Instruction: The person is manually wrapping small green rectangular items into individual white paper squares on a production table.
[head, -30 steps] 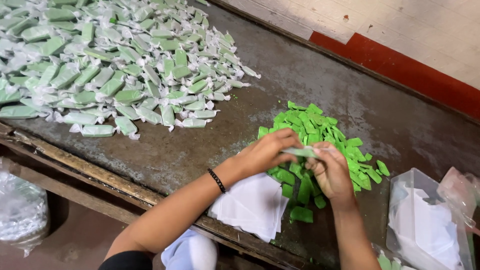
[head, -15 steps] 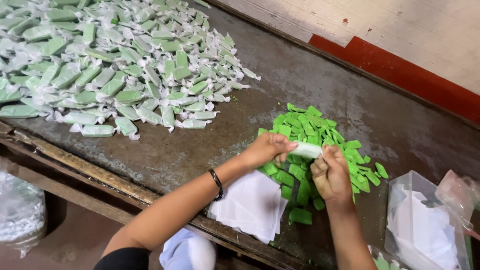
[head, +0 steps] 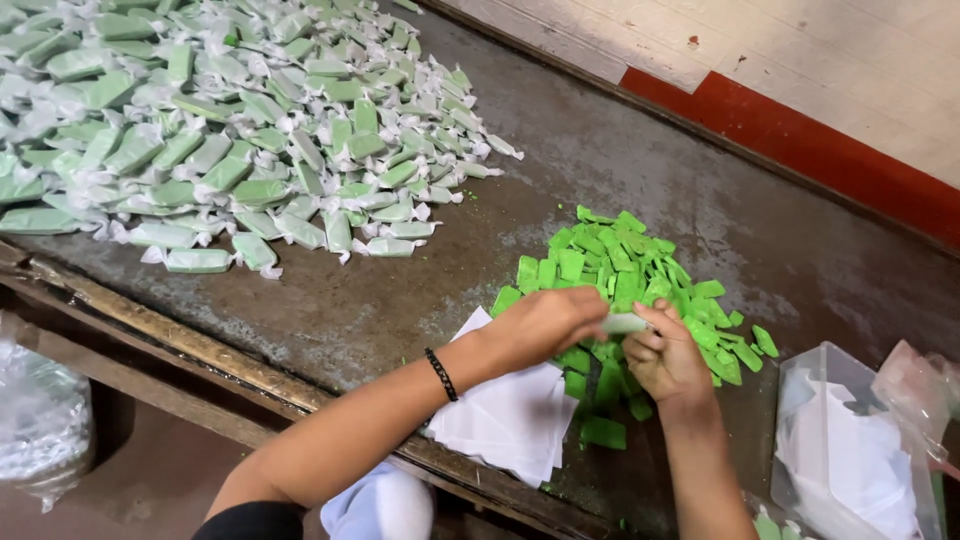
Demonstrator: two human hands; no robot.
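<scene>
far left on the dark table [head: 620, 170] lies a wide heap of wrapped green pieces [head: 230, 130], each one twisted shut at both ends in white paper. near the middle, a stack of white wrapper sheets [head: 510, 415] sits at the table's near edge, partly under the left forearm. the left hand [head: 545, 322] is closed on one end of a half-wrapped piece [head: 622, 323], and the right hand [head: 668, 352] pinches the other end, both held just above the pile of bare green pieces [head: 625, 275]. to wrap it well, i judge the paper should stay snug while the ends are twisted in opposite directions. at the near right stands a clear plastic bag of white paper [head: 850, 450].
</scene>
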